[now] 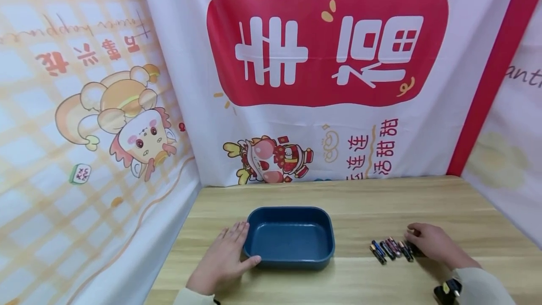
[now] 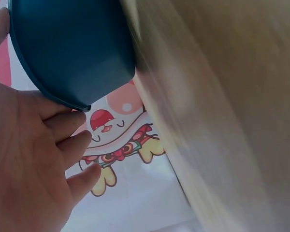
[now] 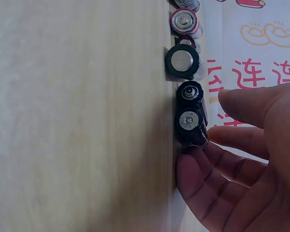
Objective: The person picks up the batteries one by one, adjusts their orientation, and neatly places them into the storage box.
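A dark blue rectangular box (image 1: 290,261) with an open top sits on the wooden table. My left hand (image 1: 226,255) lies along its left side, with the fingers at the rim and the thumb near the front corner. Seen from the left wrist, the fingertips (image 2: 79,118) touch the box's edge and do not wrap round it. To the right lies a row of several batteries (image 1: 378,254), mostly dark-cased. My right hand (image 1: 432,244) is at the row's right end, its loosely bent fingers beside the two black batteries (image 3: 189,121); the thumb stands apart from them.
The wooden table (image 1: 351,201) ends at a printed white and red cloth (image 1: 326,121) hanging behind it. Another printed cloth (image 1: 84,154) hangs along the left side. A black device (image 1: 447,291) is at the right wrist.
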{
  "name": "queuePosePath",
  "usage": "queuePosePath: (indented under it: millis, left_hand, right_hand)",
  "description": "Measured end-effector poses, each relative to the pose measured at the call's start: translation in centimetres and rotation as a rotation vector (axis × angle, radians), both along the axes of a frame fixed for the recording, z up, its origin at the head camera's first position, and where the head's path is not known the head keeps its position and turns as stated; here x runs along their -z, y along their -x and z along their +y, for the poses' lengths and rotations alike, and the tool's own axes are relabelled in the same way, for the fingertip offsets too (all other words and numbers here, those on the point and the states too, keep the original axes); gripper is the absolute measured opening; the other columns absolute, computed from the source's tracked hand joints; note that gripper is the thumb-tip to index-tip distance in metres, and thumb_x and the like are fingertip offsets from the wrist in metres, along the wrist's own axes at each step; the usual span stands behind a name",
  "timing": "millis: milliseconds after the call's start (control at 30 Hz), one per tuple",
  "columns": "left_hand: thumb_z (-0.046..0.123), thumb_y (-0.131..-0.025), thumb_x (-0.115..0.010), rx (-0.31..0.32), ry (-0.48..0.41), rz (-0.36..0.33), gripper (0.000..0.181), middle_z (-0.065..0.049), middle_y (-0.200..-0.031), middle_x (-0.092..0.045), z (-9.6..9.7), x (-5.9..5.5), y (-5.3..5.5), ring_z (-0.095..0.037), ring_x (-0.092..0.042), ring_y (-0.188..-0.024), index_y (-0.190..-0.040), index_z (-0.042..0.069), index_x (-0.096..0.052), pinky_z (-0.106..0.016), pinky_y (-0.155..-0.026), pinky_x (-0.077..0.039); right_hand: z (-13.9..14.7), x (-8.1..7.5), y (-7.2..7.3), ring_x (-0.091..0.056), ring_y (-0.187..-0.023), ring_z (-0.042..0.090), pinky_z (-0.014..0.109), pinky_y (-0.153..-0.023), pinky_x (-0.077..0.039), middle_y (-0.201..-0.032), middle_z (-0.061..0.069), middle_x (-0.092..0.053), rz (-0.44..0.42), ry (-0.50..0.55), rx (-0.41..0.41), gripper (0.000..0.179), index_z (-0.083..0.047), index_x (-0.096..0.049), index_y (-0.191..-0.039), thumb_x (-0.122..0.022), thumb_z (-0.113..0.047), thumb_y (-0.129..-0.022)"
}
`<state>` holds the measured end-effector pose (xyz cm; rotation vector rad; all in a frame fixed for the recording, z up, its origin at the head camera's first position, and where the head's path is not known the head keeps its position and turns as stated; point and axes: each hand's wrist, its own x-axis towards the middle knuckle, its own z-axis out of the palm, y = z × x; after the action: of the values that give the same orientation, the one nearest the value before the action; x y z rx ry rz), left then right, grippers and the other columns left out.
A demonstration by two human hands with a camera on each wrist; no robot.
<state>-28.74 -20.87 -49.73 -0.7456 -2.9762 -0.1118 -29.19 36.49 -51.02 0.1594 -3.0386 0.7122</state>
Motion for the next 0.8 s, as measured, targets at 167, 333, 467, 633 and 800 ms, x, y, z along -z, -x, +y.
queuePosePath:
  millis: [167, 333, 467, 633, 800]
  left_hand:
    - [0.079, -0.086, -0.036, 0.001, 0.030, -0.011, 0.100, -0.012, -0.156, -0.030, 0.4, -0.9, 0.4, -0.030, -0.024, -0.143, -0.152, 0.003, -0.031, -0.056, -0.112, -0.022]
    - [0.081, -0.084, -0.036, 0.014, 0.043, -0.021, 0.103, -0.013, -0.155, -0.032, 1.1, -1.3, 0.8, -0.030, -0.027, -0.142, -0.150, 0.002, -0.035, -0.056, -0.112, -0.025]
    - [0.081, -0.084, -0.037, 0.020, 0.039, -0.024, 0.103, -0.015, -0.154, -0.032, 1.5, -1.3, 0.9, -0.031, -0.028, -0.142, -0.149, 0.000, -0.035, -0.056, -0.111, -0.026]
    - [0.081, -0.085, -0.036, 0.016, 0.034, -0.014, 0.103, -0.013, -0.155, -0.031, 1.5, -1.0, 1.1, -0.030, -0.026, -0.143, -0.151, 0.002, -0.033, -0.055, -0.112, -0.025]
    - [0.081, -0.085, -0.036, 0.023, 0.026, -0.028, 0.102, -0.012, -0.156, -0.030, 1.6, -0.6, 1.2, -0.028, -0.025, -0.143, -0.151, 0.003, -0.032, -0.053, -0.113, -0.024]
  right_hand:
    - [0.2, 0.3, 0.6, -0.063, -0.087, 0.030, 0.055, -0.079, -0.050, -0.093, 0.012, -0.067, 0.018, -0.012, -0.001, 0.042, 0.012, -0.061, -0.116, -0.062, -0.025, -0.095]
    - [0.4, 0.2, 0.6, -0.064, -0.087, 0.034, 0.055, -0.077, -0.050, -0.093, 0.015, -0.068, -0.002, -0.015, 0.005, 0.043, 0.012, -0.062, -0.115, -0.062, -0.026, -0.095]
    - [0.6, 0.0, 0.4, -0.063, -0.079, 0.026, 0.047, -0.071, -0.053, -0.091, 0.015, -0.068, -0.026, 0.010, 0.005, 0.042, 0.012, -0.062, -0.111, -0.064, -0.026, -0.094]
    - [0.6, -0.2, 0.3, -0.061, -0.073, 0.018, 0.033, -0.060, -0.054, -0.095, 0.019, -0.066, -0.092, 0.117, 0.047, 0.049, 0.017, -0.056, -0.116, -0.067, -0.023, -0.091]
    - [0.4, -0.3, 0.4, -0.062, -0.078, 0.023, 0.038, -0.064, -0.054, -0.091, 0.013, -0.065, -0.076, 0.105, 0.034, 0.044, 0.015, -0.058, -0.114, -0.072, -0.014, -0.084]
